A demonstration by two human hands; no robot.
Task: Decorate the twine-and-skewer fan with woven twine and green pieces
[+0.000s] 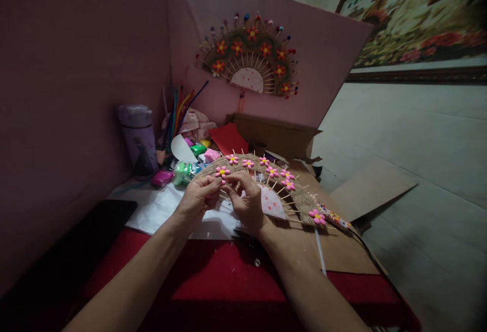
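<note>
In front of the half-round brown twine fan (300, 204), a small pink piece (223, 182), maybe clay, is pinched by the left hand (200, 195) and right hand (245, 200), fingertips close together.

Lower fan (303, 204) partly hidden behind left hand (198, 195) and right hand (247, 201); pink bit (222, 182) between them too small to tell. Painting (422, 28), up right of lower fan, cut off by edge.
</note>
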